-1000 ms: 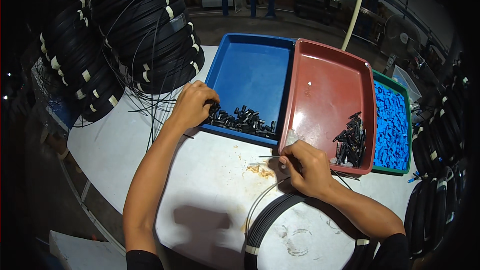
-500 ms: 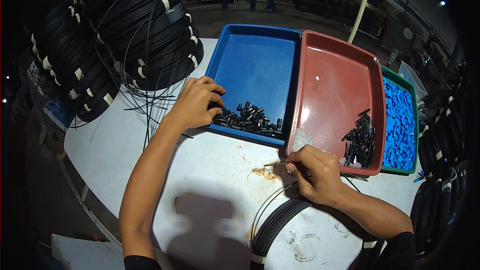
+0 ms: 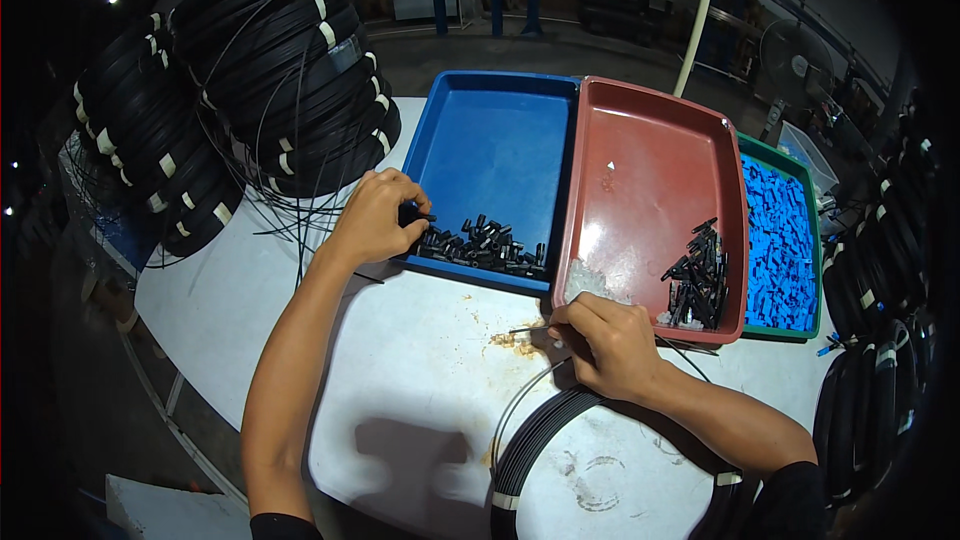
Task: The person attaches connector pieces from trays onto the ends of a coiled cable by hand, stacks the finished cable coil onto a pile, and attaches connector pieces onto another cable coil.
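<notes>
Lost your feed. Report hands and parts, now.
Left hand pinching a small black connector at the blue tray rim. Right hand gripping thin cable end above the black coil. Nothing between them.

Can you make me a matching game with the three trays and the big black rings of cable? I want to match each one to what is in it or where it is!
Things:
1. blue plastic tray
2. red plastic tray
3. green plastic tray
4. taped coil of black cable

Places or contents:
A. filled with small bright blue pieces
B. lies on the white table under the right hand
C. short black pieces along its near edge, beside the left hand
D. heap of thin black pieces in its right near corner

Pairs: 1-C, 2-D, 3-A, 4-B
</notes>
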A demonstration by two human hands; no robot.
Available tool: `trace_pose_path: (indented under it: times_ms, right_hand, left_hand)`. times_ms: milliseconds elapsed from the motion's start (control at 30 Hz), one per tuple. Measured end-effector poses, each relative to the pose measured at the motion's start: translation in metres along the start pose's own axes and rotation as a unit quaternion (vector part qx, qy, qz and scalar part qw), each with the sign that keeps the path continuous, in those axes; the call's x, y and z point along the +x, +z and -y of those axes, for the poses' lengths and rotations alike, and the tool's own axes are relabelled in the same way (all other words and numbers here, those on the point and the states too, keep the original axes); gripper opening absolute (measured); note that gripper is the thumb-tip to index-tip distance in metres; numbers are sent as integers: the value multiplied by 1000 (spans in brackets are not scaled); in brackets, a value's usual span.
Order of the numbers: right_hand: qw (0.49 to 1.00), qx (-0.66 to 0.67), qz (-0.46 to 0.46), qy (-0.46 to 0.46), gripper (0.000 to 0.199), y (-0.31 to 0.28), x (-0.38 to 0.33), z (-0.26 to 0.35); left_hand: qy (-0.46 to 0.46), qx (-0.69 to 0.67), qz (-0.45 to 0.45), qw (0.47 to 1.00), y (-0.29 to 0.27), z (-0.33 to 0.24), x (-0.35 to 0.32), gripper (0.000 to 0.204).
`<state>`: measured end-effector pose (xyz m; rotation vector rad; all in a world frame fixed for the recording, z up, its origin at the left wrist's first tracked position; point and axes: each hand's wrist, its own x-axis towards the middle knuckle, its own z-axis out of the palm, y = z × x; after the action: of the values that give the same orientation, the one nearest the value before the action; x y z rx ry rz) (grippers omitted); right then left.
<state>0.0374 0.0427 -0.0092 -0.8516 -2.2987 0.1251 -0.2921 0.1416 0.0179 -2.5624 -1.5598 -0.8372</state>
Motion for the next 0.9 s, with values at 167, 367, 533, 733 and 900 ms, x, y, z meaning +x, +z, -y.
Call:
trace_pose_path:
  times_ms: [167,367,533,733,900]
  right_hand:
    - [1000,1,8,5,14,0,-2,-2]
    - [1000,5,6,-1,18,-1,-2,-2]
    - [999,-34,13,-4,15,-1,-7,-1]
    - [999,-43,14,15,17,-3,-16,-3]
    - [998,-62,8,14,21,-23,-34,-1]
  left_hand:
    - [-49,-20,42,998,5,-3,3,12]
    - [-56,-50,-7,997,5,-8,5,14]
    - [-62,-140,-66,986,0,-23,-1,13]
    - [-89,-231,-59,967,-13,-42,-5,15]
    - [-78,-429,-63,898,-2,-80,-10,26]
